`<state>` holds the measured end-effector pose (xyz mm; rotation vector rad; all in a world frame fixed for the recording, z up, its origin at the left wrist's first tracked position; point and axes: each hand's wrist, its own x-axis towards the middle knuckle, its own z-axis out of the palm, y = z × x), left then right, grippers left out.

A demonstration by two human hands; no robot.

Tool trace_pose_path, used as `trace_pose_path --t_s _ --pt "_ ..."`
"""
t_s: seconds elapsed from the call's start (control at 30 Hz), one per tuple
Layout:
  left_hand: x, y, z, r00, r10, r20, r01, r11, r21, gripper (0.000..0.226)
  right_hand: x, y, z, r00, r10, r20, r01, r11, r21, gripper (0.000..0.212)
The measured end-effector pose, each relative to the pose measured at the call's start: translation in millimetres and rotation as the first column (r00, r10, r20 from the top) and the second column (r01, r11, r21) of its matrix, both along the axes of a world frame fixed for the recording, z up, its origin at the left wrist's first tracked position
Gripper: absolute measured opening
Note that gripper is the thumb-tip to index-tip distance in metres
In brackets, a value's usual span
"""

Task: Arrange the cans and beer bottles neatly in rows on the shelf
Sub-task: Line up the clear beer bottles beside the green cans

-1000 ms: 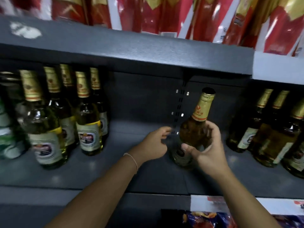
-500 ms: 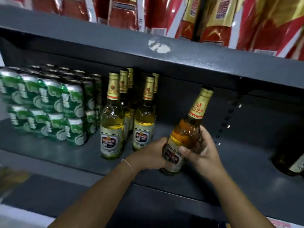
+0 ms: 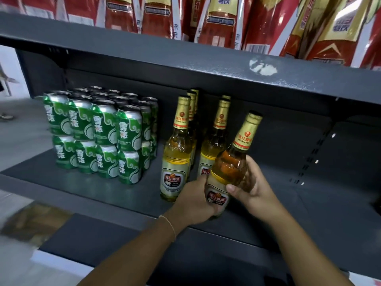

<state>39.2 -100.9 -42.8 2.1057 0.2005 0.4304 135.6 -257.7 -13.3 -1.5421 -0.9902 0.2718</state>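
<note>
A gold-necked beer bottle (image 3: 233,159) leans to the right at the shelf's front, gripped by both hands. My left hand (image 3: 193,200) wraps its lower label from the left, and my right hand (image 3: 250,186) holds its body from the right. Just left of it stand two rows of matching beer bottles (image 3: 177,153), running back into the dark shelf (image 3: 144,195). Further left, green beer cans (image 3: 101,135) are stacked two high in several rows.
The upper shelf board (image 3: 185,65) hangs low over the bottle tops and carries red and gold packages (image 3: 222,19). Bare shelf floor (image 3: 309,203) stretches to the right of my hands. A dark lower ledge (image 3: 92,234) lies below the front edge.
The view has swung left along the shelf, bringing the green cans fully into sight. The held bottle has travelled left with both hands and now sits close beside the right row of bottles.
</note>
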Motion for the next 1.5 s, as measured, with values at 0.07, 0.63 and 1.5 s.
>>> trace_pose_path --t_s 0.07,0.63,1.5 --pt "-3 3 -1 0.999 0.028 0.016 -0.029 1.000 0.013 0.059 -3 6 0 1.000 0.003 0.023 -0.002 1.000 -0.006 0.085" --pt "-11 18 -18 0.996 0.071 0.049 -0.068 0.995 -0.070 0.056 -18 19 -32 0.977 -0.213 -0.029 0.215 0.968 0.132 0.058" --pt "-5 24 -44 0.989 0.070 0.133 -0.077 0.996 0.047 0.064 -26 38 -68 0.963 -0.268 -0.028 0.269 0.961 0.056 0.058"
